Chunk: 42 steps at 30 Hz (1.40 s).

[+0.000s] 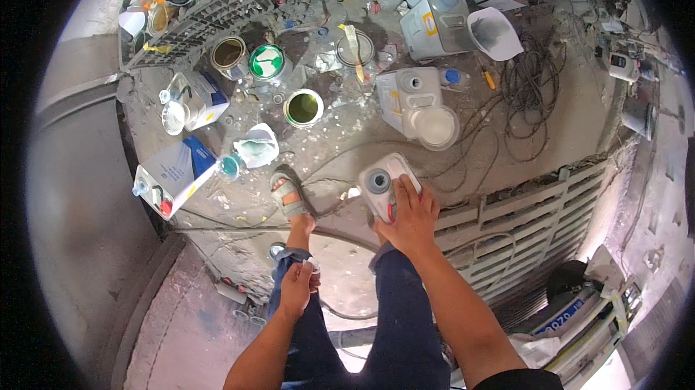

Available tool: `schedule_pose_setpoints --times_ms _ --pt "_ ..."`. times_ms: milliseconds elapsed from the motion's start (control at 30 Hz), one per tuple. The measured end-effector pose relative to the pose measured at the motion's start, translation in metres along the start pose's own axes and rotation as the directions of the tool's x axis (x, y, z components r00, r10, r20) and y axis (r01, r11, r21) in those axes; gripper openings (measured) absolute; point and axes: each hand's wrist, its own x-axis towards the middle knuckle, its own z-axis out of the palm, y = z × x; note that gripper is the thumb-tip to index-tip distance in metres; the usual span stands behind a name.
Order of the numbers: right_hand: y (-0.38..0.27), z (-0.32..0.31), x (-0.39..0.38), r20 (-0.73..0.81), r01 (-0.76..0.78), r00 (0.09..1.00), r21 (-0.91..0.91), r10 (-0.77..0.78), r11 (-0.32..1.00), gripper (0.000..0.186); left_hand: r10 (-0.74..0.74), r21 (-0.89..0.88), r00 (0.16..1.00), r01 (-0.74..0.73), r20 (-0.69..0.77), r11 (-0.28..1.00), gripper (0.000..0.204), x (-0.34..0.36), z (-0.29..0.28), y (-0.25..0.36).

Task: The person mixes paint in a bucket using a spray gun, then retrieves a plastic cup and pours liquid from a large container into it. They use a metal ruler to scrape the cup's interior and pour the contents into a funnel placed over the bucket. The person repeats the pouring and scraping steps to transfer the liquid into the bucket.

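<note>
Right hand gripping a pale jug, left hand closed on a small white piece.
The right hand (pixel 409 215) grasps the top of the pale jug (pixel 393 165) beside its round open mouth, fingers over the handle area; the jug is on the dusty ground in front of the right leg, near the slatted metal grate (pixel 499 220). The left hand (pixel 295 288) is curled around the small white piece (pixel 313 265) above the left leg; what it is, I cannot tell. Beyond the sandalled foot (pixel 293 203) stands an open tin (pixel 287 116) of dark green liquid. To its right, a white bowl (pixel 436 128) sits against a white can (pixel 388 93), with a coiled cable (pixel 532 89) farther right.
</note>
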Motion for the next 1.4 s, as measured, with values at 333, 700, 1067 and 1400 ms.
schedule_pose_setpoints --times_ms 333,700,1067,1400 --pt "-0.028 0.122 0.133 -0.254 0.006 0.967 0.093 0.018 0.996 0.087 0.088 0.086 0.994 -0.082 -0.068 0.993 0.031 0.046 -0.039 0.046" --pt "-0.039 0.185 0.194 -0.437 -0.040 0.890 0.216 0.133 0.976 0.084 0.260 0.237 0.964 -0.239 -0.062 0.942 0.034 0.098 -0.030 0.114" --pt "-0.020 0.125 0.097 -0.137 0.231 0.970 0.276 -0.199 0.933 0.065 0.650 0.791 0.750 -0.471 0.126 0.390 0.033 0.185 0.060 0.215" --pt "0.081 0.065 -0.126 0.331 -0.215 0.941 0.414 0.074 0.884 0.063 0.754 0.910 0.645 -0.376 0.123 0.173 0.048 0.260 0.126 0.243"
